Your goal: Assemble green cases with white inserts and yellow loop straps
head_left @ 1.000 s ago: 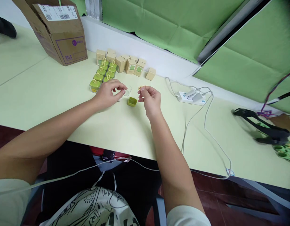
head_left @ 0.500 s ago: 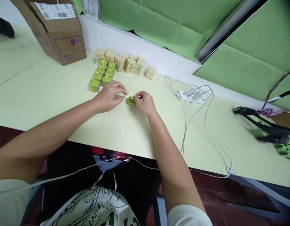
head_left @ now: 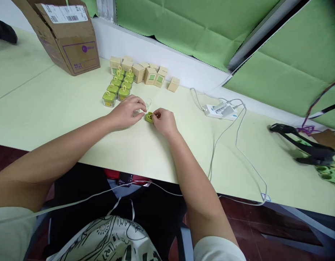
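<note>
My left hand [head_left: 128,111] is curled on the table around a clear plastic container [head_left: 148,103], its thumb and fingers bent about it. Only parts of the container's faint rim show past the fingers. Just right of it, my right hand [head_left: 164,121] pinches a small green lid [head_left: 149,117] low over the tabletop. A pale, thin ring or loop shows at the lid by my fingertips, which hide part of it. Behind my left hand stand two rows of clear jars with green lids [head_left: 109,96] and pale loop handles.
Several small cardboard boxes [head_left: 150,76] stand along the wall, and a large open carton [head_left: 72,47] is at the back left. A white power strip [head_left: 221,111] with trailing cables [head_left: 239,141] lies to the right. Farther right is a black stand-like object [head_left: 306,143].
My right hand has moved slightly left and down, with the green lid shifting and turning a little toward my left hand. My left hand has barely moved.
</note>
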Available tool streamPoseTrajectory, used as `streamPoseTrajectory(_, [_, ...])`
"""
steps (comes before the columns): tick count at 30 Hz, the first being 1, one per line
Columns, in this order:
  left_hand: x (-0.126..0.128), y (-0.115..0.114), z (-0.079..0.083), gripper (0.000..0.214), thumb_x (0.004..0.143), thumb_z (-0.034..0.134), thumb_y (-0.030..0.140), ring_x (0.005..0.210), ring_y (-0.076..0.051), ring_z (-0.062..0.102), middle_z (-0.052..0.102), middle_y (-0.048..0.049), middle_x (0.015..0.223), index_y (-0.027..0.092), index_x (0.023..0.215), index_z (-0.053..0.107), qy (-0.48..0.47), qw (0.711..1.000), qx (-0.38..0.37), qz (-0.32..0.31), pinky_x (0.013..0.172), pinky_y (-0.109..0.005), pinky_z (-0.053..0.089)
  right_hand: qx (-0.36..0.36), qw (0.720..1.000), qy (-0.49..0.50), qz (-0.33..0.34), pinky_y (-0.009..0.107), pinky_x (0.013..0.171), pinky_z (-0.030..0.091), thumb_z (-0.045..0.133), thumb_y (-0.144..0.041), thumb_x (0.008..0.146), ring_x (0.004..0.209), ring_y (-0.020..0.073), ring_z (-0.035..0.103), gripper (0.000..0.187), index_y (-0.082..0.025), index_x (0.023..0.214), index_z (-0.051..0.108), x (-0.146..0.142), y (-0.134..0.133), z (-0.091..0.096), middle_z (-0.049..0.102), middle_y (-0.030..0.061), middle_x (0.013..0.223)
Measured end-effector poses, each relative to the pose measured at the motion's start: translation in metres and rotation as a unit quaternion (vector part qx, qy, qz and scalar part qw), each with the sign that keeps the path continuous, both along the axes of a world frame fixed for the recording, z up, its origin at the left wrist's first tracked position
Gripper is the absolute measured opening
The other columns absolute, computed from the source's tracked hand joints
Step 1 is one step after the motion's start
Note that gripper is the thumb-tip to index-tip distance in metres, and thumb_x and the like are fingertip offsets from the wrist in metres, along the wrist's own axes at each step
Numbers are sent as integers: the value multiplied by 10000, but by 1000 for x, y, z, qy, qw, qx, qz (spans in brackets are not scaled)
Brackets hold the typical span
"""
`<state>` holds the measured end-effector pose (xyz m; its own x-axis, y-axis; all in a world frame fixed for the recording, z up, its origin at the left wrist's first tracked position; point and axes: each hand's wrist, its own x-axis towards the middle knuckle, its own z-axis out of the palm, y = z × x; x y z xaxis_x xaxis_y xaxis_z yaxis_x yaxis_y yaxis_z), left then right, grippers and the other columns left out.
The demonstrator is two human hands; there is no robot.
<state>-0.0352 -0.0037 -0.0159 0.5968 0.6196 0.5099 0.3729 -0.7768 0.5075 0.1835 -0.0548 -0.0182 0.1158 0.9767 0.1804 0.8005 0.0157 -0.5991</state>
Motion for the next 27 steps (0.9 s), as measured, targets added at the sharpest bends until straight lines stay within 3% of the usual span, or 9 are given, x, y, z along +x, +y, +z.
streamPoseTrajectory(8, [1,1,-2,340,941,685,382,1336,-360,652,787,-129,1284,219,1214,806,35,999,13,-13,1204,-571,475,21,999,-10,26,395,895,554,641,-233,1022,935,252,757,127,-203,958,747,-5,-3,2,843,108,1021])
streamPoseTrajectory(14, [6,-1,-2,491,896,747,463,1393,-408,608,784,-149,1261,214,1319,763,100,995,-4,-4,1220,-619,413,-6,998,54,43,379,885,562,642,-232,1010,896,228,756,117,-217,928,724,-8,-3,2,840,76,965])
streamPoseTrajectory(27, [8,-5,0,417,840,790,448,1278,-381,625,769,-118,1169,222,1188,748,110,994,-23,-10,1179,-588,396,20,995,71,67,380,889,558,629,-260,1023,936,237,757,142,-213,925,721,-8,-5,7,840,85,996])
